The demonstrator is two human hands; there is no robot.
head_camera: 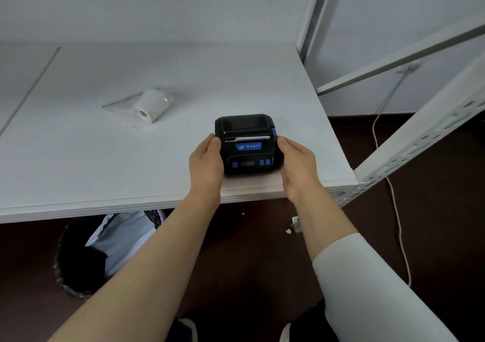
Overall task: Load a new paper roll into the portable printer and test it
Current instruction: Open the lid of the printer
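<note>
Near the worktop's (pixel 78 163) front edge, the left hand (pixel 206 162) and right hand (pixel 299 164) clasp the printer's (pixel 246 142) sides, buttons toward the person; the paper roll (pixel 149 105) lies well apart, its axis angled front-left.

soft even light, bowed edges
</note>
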